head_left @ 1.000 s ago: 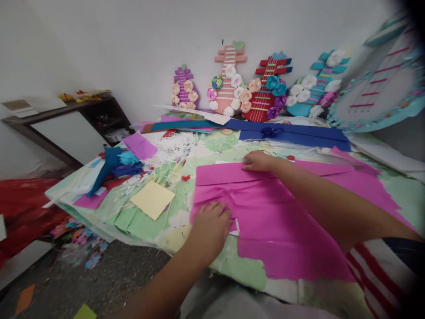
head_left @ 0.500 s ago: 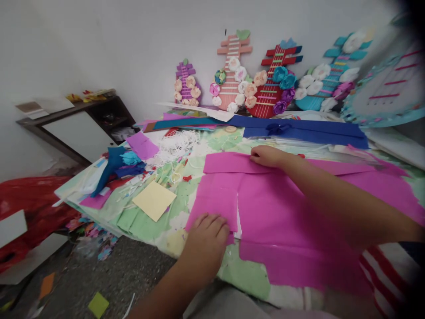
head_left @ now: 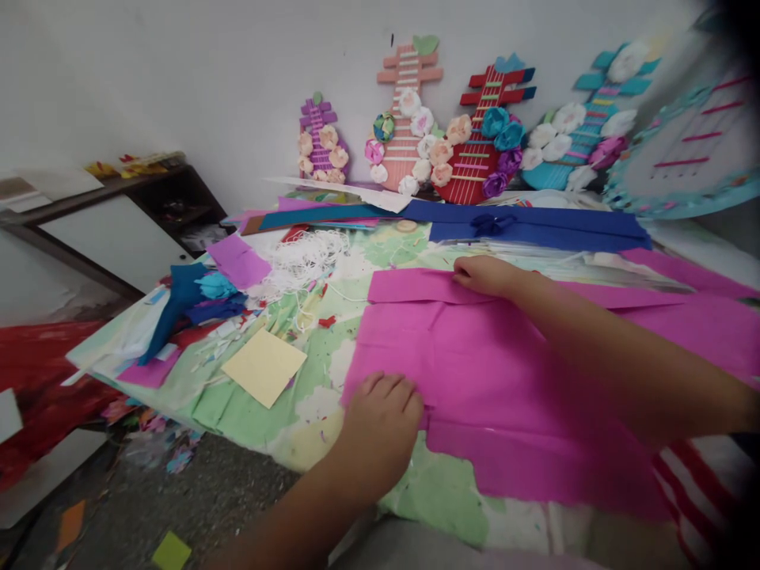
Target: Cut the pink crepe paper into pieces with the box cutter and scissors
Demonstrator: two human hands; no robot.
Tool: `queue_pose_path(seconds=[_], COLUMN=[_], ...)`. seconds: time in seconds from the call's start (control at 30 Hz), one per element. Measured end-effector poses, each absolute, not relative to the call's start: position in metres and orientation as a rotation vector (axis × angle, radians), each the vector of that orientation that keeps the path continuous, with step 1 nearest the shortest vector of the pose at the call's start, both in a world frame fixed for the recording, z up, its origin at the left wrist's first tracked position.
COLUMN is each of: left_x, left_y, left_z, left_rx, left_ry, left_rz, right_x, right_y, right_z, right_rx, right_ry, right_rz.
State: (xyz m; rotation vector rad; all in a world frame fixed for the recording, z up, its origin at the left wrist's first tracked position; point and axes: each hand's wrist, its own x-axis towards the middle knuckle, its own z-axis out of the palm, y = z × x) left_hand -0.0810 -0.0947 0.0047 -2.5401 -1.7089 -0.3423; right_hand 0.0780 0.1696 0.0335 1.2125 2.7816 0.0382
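Closed is the gap in the flat pink paper [head_left: 487, 356]; left hand [head_left: 385, 419] half-open on its near-left corner, right hand [head_left: 480, 275] (nearly closed) pinching its far fold.

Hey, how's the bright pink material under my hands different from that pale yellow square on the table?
The pink material is much larger; the pale yellow square is small beside it. The pink material has creases and a stepped near edge, while the yellow square looks flat with straight sides. Your left hand and right hand are both on the pink material; neither touches the yellow square. Both lie on the cloth-covered table.
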Motion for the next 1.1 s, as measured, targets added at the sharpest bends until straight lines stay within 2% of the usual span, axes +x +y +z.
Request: queue_pose_path(seconds=[0.2,0.33,0.47,0.57,0.63,0.77,0.97,1.1], left_x=[-0.085,-0.103,-0.127,-0.139,-0.143,-0.146,-0.140,-0.133], left_y=[-0.089,-0.079,-0.067,-0.059,-0.051,-0.030,-0.004,0.007], left_z=[0.023,0.033,0.029,0.024,0.022,0.025,0.036,0.040], left_rx=[-2.563,-2.334,-2.120,-2.136,-2.133,-2.140,-2.314,-2.449], left_ry=[-1.764,-1.940,-2.249,-2.453,-2.541,-2.716,-2.691,-2.599], left_rz=[-0.429,-0.491,-0.452,-0.432,-0.442,-0.420,-0.317,-0.146], right_x=[0.059,0.030,0.031,0.060,0.091,0.174,0.276,0.294], right_y=[0.117,0.074,0.061,0.054,0.048,0.044,0.016,-0.009], right_z=[0.047,0.034,0.020,0.026,0.033,0.044,0.046,0.036], right_rx=[1.413,1.195,1.500,1.482,1.427,1.752,2.351,2.363], right_ry=[2.869,3.031,2.861,2.889,2.932,2.675,1.999,1.916], right_rz=[0.268,0.149,0.020,0.016,0.138,0.295,-0.040,-0.254])
